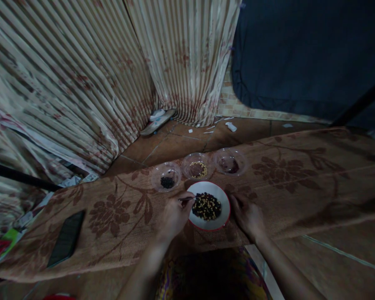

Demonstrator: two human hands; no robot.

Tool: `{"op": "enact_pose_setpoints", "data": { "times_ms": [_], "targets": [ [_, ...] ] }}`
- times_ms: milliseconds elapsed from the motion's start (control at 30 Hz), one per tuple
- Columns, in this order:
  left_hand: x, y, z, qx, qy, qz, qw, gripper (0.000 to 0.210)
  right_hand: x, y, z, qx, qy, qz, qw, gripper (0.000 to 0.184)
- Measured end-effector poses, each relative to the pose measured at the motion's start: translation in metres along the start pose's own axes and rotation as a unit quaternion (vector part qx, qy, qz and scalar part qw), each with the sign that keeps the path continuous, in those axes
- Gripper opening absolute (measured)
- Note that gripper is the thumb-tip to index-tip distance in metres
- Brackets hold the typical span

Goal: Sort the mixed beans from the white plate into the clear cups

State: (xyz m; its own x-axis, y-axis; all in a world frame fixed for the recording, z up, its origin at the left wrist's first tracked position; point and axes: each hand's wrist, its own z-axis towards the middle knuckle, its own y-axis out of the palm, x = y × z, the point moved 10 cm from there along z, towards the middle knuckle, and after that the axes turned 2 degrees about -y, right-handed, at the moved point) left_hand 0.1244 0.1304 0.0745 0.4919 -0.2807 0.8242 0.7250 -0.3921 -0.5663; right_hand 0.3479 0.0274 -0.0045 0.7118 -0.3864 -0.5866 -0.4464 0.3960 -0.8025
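Note:
A white bowl with a red rim (192, 217) holds mixed black and yellow beans (206, 206). At its left edge, my left hand (176, 212) is closed in a pinch around slim tweezers (186, 198), whose tip reaches over the beans. My right hand (248, 216) lies against the bowl's right side, its fingers loosely apart and partly in shadow. Behind the bowl stand clear plastic cups in a row: the left cup (156, 177) has black beans, the middle cup (187, 162) yellow beans, the right cup (220, 156) a few dark reddish ones.
A brown flowered cloth (175, 204) covers the long low surface. On its left part lies a dark phone (66, 238). Beyond, the tiled floor (181, 135) has a slipper (158, 121), a small white bottle (231, 126) and scraps, below striped curtains (181, 50).

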Motion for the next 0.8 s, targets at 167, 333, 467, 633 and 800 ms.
{"op": "enact_pose_setpoints", "data": {
  "times_ms": [167,333,467,633,800],
  "targets": [
    [-0.0050,0.0055,0.0014,0.002,0.004,0.013,1.000,0.015,-0.0010,-0.0001,-0.0001,-0.005,-0.003,0.001,1.000,0.039],
    [-0.0033,0.0080,0.0023,0.002,0.021,0.019,1.000,0.015,-0.0006,-0.0004,-0.0002,-0.004,-0.001,-0.002,1.000,0.039],
    [-0.0033,0.0094,0.0028,0.001,0.021,0.017,1.000,0.016,-0.0004,0.0000,-0.0003,-0.004,0.000,-0.003,1.000,0.038],
    [-0.0016,0.0096,0.0029,-0.003,0.026,0.019,0.999,0.016,-0.0004,0.0005,0.0000,-0.002,-0.004,-0.003,1.000,0.038],
    [-0.0030,0.0109,0.0029,-0.005,0.025,0.008,1.000,0.016,-0.0014,-0.0007,0.0002,0.004,-0.008,-0.005,1.000,0.039]
  ]
}}
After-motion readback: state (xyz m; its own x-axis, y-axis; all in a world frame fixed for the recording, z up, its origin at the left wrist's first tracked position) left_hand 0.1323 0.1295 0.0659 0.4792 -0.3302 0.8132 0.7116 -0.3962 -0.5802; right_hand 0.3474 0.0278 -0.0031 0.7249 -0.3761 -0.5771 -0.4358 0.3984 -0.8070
